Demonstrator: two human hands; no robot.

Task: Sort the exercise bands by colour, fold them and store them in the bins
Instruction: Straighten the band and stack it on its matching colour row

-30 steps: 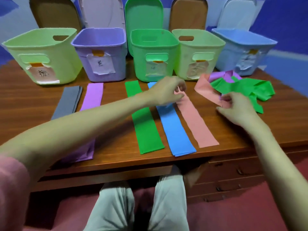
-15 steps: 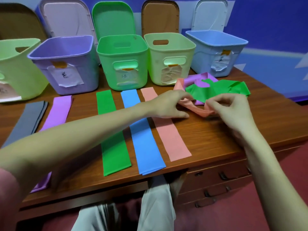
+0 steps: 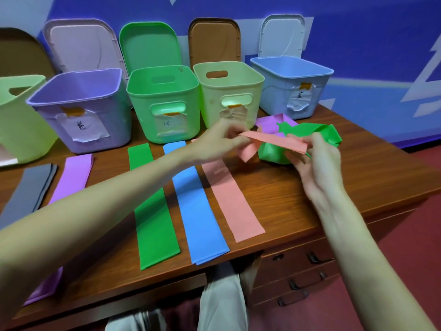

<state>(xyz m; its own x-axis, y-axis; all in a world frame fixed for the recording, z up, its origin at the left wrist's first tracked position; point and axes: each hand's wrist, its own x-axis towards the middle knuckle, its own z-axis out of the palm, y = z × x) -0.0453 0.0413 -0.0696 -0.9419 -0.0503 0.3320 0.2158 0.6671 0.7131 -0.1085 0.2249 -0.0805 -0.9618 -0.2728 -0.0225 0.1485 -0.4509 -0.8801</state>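
A loose pink band [image 3: 276,140] is stretched in the air between both hands. My left hand [image 3: 217,142] pinches its left end and my right hand [image 3: 315,163] pinches its right end. Behind it lies a crumpled green band [image 3: 310,132] over a purple band [image 3: 272,123]. Flat on the desk lie a grey band [image 3: 28,189], a purple band [image 3: 74,177], a green band [image 3: 150,206], a blue band [image 3: 198,206] and a pink band [image 3: 231,199].
Open bins stand in a row at the back: light green [image 3: 14,120], purple [image 3: 81,91], green [image 3: 162,80], cream [image 3: 238,75], blue [image 3: 291,68]. Their lids lean on the wall behind. The desk's [image 3: 358,177] front edge and drawers [image 3: 298,271] are below right.
Both hands have lifted the loose pink band off the pile and pulled it taut between them. The view has shifted to the right.
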